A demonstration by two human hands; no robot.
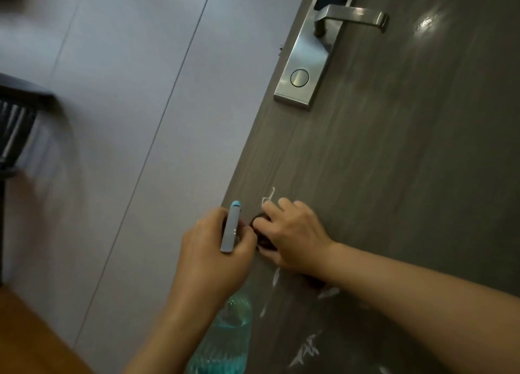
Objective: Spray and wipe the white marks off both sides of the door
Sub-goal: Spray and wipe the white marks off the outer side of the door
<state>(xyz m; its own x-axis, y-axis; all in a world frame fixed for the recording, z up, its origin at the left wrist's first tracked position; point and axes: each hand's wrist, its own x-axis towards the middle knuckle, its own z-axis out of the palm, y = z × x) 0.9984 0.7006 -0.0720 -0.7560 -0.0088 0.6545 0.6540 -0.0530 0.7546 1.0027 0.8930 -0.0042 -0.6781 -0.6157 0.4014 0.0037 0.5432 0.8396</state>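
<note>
The dark grey wood-grain door (394, 176) fills the right of the view, with a brushed-metal lever handle on a long lock plate (315, 47) at the far end. White scribbled marks (306, 348) run down the door's near part, and one loop shows just above the right hand (292, 233). That hand lies against the door close to its left edge, its fingers (284, 205) curled over something dark, probably a wiping cloth (260, 224), though most of it is hidden. Just left of it, the left hand (208, 250) grips a clear spray bottle of blue-green liquid (225, 337) by the neck, fingers wrapped round it; the grey nozzle with a blue tip (232, 226) points up towards the far end. Left of the door stands a pale panelled wall (126, 120), and orange wooden floor (31, 334) shows in the near left corner.
</note>
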